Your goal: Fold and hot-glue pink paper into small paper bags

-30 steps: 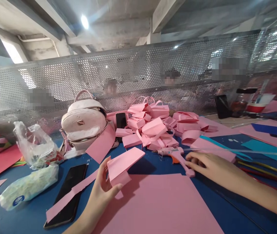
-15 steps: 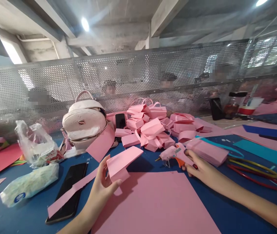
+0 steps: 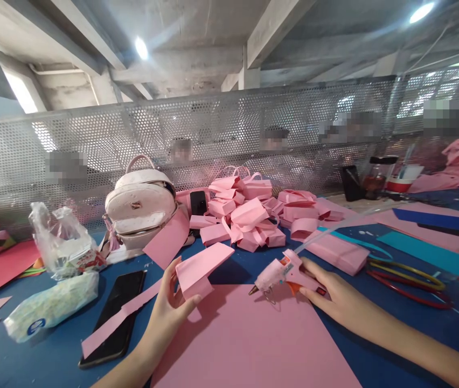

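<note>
My left hand is closed around a folded pink paper piece, thumb at its lower edge and fingers behind it. My right hand grips a pink hot glue gun with an orange trigger; its nozzle points left, over the large pink sheet. A clear glue stick sticks out of the back of the gun. Between the two hands there is a gap. A pink paper strip runs from near my left wrist across a black phone.
A heap of folded pink paper pieces lies at the back, beside a white backpack. On the left are a plastic bag and a tissue pack. Red and yellow cords or handles lie right. Behind stands a perforated metal screen.
My right hand has lifted the glue gun off the table and brought it nearer, above the pink sheet. My left hand stays almost still with the folded paper.
</note>
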Action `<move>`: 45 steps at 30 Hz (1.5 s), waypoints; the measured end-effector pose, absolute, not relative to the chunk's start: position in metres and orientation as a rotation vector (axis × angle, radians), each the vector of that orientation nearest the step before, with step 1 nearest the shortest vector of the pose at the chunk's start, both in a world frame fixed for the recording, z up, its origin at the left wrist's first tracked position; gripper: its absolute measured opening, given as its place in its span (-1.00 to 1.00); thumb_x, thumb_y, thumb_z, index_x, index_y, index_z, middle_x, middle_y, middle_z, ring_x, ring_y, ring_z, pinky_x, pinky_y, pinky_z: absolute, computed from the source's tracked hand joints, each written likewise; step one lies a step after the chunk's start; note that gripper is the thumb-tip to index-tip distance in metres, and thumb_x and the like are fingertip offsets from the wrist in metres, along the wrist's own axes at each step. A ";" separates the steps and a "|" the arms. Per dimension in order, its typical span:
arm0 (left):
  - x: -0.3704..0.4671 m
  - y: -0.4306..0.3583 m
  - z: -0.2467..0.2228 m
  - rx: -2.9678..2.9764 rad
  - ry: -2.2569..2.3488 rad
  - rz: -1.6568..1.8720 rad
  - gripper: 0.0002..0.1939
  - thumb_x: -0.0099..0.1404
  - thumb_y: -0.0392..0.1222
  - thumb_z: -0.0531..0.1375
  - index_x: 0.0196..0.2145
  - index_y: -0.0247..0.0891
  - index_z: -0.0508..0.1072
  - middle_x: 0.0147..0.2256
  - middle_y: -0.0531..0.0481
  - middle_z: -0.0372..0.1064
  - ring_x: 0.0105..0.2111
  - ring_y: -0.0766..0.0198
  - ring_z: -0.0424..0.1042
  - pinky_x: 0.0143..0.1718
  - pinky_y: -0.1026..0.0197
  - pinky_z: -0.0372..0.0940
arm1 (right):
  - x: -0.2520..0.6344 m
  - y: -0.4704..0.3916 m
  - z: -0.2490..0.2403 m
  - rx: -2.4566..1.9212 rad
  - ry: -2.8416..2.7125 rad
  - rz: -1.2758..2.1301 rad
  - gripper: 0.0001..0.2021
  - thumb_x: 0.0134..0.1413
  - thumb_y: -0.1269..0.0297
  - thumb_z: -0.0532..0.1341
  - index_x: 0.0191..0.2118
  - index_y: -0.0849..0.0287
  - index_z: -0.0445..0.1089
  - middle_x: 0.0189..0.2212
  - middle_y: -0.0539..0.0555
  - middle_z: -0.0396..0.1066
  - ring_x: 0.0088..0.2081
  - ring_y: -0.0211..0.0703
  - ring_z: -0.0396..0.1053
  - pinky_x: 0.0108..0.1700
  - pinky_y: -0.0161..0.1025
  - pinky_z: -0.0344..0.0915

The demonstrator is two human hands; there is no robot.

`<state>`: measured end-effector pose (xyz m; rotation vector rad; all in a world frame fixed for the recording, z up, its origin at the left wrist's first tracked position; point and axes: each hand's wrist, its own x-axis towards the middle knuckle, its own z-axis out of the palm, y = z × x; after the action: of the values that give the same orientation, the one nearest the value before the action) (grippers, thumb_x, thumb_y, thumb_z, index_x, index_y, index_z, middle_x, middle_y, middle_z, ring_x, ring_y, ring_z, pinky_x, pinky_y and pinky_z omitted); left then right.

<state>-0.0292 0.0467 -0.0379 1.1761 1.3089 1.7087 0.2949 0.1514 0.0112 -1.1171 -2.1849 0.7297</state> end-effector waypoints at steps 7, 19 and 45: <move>-0.030 0.046 -0.038 1.154 1.288 1.705 -0.15 0.11 0.07 0.43 0.27 -0.09 0.18 0.28 -0.22 0.22 0.35 -0.15 0.14 0.24 0.00 0.24 | 0.285 0.141 0.016 -1.070 -2.089 0.738 -0.47 0.17 0.05 0.16 0.21 0.14 0.38 0.16 0.17 0.47 0.21 0.24 0.38 0.19 -0.07 0.37; -0.034 0.048 -0.041 1.166 1.283 1.735 -0.04 0.08 0.08 0.45 0.33 -0.06 0.12 0.28 -0.20 0.19 0.36 -0.14 0.08 0.32 -0.05 0.12 | 0.267 0.137 0.036 -0.965 -2.010 1.190 -0.47 -0.08 -0.18 0.40 -0.11 0.14 0.62 -0.09 0.22 0.61 0.03 0.37 0.49 0.15 0.21 0.38; -0.035 0.050 -0.042 1.134 1.198 1.708 0.09 -0.05 0.13 0.51 0.35 0.02 0.11 0.35 -0.20 0.10 0.32 -0.23 0.15 0.19 -0.06 0.30 | 0.219 0.167 0.050 -0.840 -2.282 1.170 -0.54 0.11 -0.06 0.28 0.04 0.07 0.57 -0.12 0.11 0.61 -0.02 0.23 0.51 0.12 0.08 0.40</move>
<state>-0.0354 0.0503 -0.0422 1.1344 1.1984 1.7081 0.2194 0.1666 0.0496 -0.8397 -2.2821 1.1695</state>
